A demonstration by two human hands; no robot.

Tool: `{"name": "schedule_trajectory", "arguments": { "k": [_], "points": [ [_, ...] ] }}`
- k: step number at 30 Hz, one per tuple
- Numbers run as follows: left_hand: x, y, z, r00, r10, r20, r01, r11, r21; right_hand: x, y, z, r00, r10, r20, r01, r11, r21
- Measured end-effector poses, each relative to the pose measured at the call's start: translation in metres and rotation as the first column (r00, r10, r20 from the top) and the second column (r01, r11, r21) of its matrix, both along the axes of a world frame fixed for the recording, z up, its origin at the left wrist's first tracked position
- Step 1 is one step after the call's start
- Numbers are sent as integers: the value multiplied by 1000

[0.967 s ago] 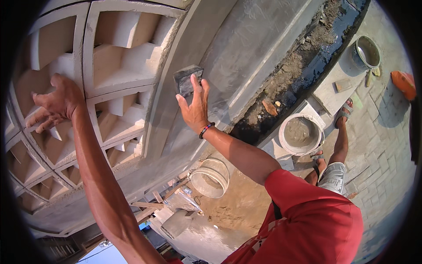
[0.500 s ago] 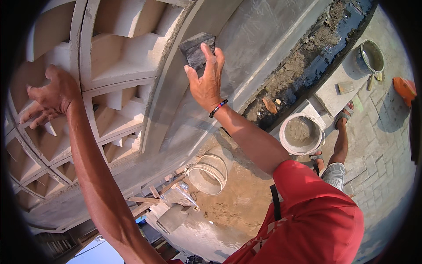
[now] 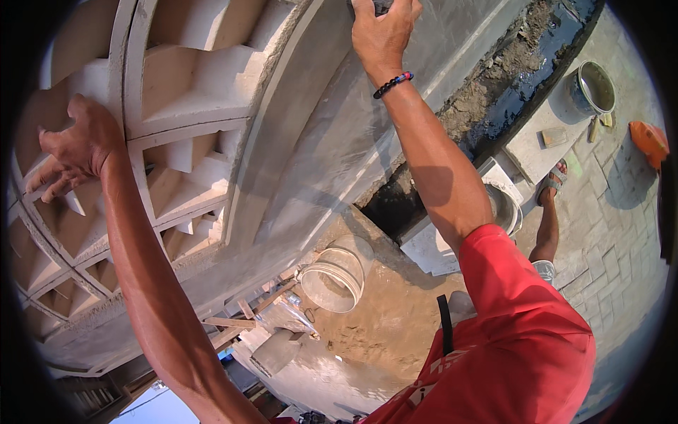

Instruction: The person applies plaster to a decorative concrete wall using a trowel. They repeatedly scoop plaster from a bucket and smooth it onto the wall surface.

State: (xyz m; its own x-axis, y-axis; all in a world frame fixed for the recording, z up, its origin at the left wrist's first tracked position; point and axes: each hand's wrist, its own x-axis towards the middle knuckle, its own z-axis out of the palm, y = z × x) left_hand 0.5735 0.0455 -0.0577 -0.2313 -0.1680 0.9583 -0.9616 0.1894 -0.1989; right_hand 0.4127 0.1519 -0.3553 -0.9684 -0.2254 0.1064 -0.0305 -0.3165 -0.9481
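My left hand (image 3: 81, 145) rests on the white concrete breeze-block screen (image 3: 191, 120), fingers spread at one of its recesses. My right hand (image 3: 381, 32) is raised at the top of the view, fingers round a dark, squarish block (image 3: 383, 7) against the smooth grey plastered wall (image 3: 339, 120). Most of the block is hidden by the hand or cut off by the frame edge.
An open drainage trench (image 3: 540, 78) runs along the wall's foot. Beside it are a concrete slab (image 3: 526, 159), a metal bucket (image 3: 595, 87) and an orange object (image 3: 648, 145). A white bucket (image 3: 332, 283) stands below me on sand; another is partly behind my arm.
My right hand has moved up and to the right along the wall with the dark block. My left hand has shifted slightly left in view, still on the screen.
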Motion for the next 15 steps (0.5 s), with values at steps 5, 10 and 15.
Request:
{"name": "schedule_trajectory", "arguments": {
  "k": [5,10,15],
  "points": [
    [6,-1,4,998,49,31,-48,997,-57,79,0,-14,991,88,97,-88,996,-4],
    [-3,-6,-5,998,57,25,-55,996,-69,247,68,-11,828,548,121,-550,835,-17],
    [-3,3,1,999,51,10,-50,996,-71,195,153,-70,688,724,62,-726,687,32]
  ]
}}
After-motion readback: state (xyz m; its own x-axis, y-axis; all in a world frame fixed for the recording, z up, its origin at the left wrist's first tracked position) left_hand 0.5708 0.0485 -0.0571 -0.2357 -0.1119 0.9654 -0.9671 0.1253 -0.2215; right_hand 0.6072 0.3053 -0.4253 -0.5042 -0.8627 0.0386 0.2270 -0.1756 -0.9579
